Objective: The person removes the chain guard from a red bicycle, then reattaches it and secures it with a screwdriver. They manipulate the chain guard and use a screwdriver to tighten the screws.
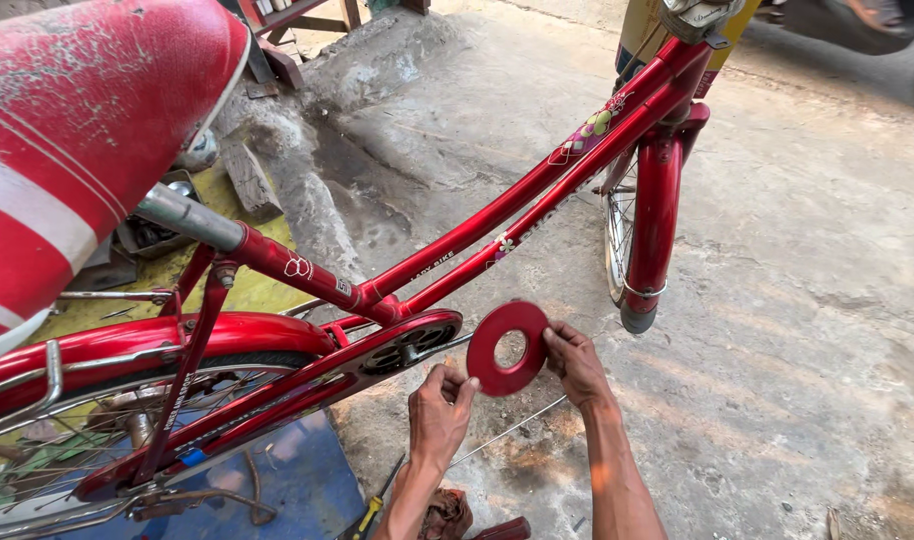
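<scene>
Nearest the camera, a red saddle [77, 130] with white stripes and flaking paint is seen at upper left, mounted on a grey seat post [182, 215]. Below it, a red rear mudguard [157, 340] is curved over the rear wheel [87, 450], and a red chain guard [307, 385] is run along the frame toward the crank area.

A red disc [509, 347] with a round centre hole is held upright just right of the front end of the chain guard, near the bottom bracket. Its lower left edge is pinched by the left hand [439, 410], thumb and fingers closed on the rim. Its right edge is gripped by the right hand [575, 362], fingers curled around the rim.

Two red frame tubes [537, 190] are seen rising to the far right toward the head tube, with flower stickers on them. The front wheel [617, 240] and red front mudguard [652, 225] are seen beyond the disc. Near the bottom edge, a screwdriver [372, 512] with a yellow and black handle is laid on the cracked concrete ground [777, 330], beside a blue mat [297, 475].
</scene>
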